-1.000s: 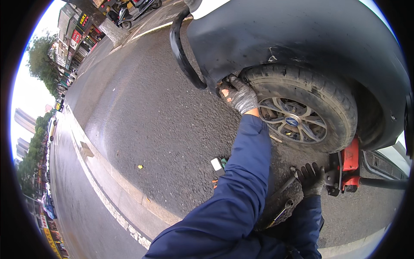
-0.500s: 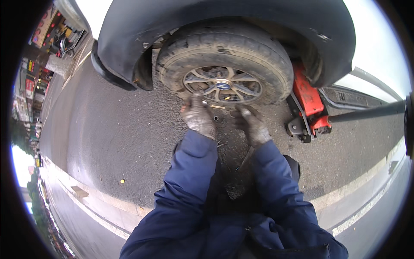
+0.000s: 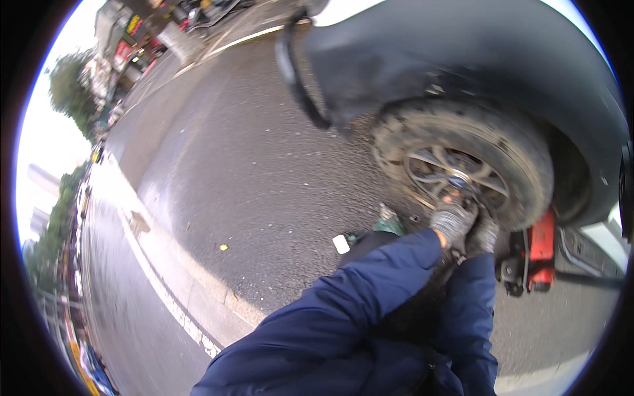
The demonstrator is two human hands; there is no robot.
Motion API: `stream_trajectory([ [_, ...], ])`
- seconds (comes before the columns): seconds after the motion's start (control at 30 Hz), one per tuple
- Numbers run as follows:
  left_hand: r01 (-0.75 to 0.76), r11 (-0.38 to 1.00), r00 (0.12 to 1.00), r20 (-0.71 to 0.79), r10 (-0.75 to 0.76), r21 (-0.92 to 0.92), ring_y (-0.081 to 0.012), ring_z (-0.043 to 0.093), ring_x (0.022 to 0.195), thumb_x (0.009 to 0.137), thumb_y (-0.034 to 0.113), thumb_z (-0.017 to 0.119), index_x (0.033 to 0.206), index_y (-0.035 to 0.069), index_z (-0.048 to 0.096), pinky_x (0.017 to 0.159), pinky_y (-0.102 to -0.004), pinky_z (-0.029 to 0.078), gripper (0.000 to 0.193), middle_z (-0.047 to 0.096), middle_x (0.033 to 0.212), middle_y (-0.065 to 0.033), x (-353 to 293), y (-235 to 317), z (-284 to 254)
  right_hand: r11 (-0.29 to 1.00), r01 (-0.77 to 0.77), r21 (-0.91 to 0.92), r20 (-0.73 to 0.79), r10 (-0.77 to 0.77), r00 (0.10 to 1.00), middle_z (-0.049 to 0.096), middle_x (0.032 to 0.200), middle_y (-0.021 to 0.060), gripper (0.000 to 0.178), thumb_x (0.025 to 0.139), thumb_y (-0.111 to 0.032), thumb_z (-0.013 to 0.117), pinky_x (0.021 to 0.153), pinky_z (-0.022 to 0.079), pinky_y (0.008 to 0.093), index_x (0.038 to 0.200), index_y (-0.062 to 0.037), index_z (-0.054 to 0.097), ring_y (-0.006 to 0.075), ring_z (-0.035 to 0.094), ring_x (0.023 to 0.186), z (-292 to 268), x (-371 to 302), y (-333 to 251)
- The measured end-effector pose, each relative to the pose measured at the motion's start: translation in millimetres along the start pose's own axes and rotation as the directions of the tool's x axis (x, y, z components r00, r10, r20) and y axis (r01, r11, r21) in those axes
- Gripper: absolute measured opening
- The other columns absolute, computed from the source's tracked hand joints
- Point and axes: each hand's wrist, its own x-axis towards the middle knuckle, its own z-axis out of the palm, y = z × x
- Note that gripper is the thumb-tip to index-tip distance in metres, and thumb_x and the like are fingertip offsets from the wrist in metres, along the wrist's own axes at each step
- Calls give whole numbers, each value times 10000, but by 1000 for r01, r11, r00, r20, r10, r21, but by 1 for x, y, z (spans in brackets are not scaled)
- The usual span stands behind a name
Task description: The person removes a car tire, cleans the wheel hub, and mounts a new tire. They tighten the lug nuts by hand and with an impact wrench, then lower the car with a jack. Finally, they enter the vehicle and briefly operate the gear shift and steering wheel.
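Note:
My two hands, in worn grey gloves, are close together at the lower part of a car wheel with a dusty tyre [image 3: 403,135] and a spoked alloy rim [image 3: 422,177]. My left hand [image 3: 454,221] has its fingers curled just below the hub cap [image 3: 457,180]; whatever they grip, if anything, is hidden. Beside it and partly behind it is my right hand [image 3: 482,236], its fingers out of sight against the rim. A small dark ring-like piece [image 3: 415,218] lies on the asphalt left of my hands.
A red floor jack [image 3: 541,243] stands at the right under the white and black car body [image 3: 475,49]. A small white object [image 3: 341,243] and a green item [image 3: 388,223] are left of my sleeve. Farther left run a pale kerb [image 3: 218,290] and a road.
My hands, apart in front of the wheel before, have come together at the rim below the hub. The view has turned left, so wheel and jack sit farther right.

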Motion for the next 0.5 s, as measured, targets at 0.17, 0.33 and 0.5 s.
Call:
stream_trajectory([
  [0.17,499,734,866,273,-418,-461,-288,629,870,815,227,585,988,50,635,779,-350,493,253,662,937,-135,14,-5,-10,961,55,-271,-135,-94,986,631,1042,159,287,845,-32,598,730,549,324,1127,13,566,235,629,885,14,3,2],
  [0.33,-232,971,903,382,196,51,-233,603,917,877,124,484,1090,45,614,842,-323,488,261,626,1055,-117,9,-18,-34,688,226,-689,-91,-391,916,650,1055,146,342,812,-168,684,837,484,346,1085,24,609,216,615,936,11,0,-1],
  [0.5,536,-68,673,475,-567,-841,-88,464,481,859,104,580,826,98,568,420,-253,378,35,517,637,24,20,1,-32,865,144,-481,-228,-281,932,645,754,89,261,789,-126,716,553,474,308,982,20,616,153,577,611,23,0,8],
])
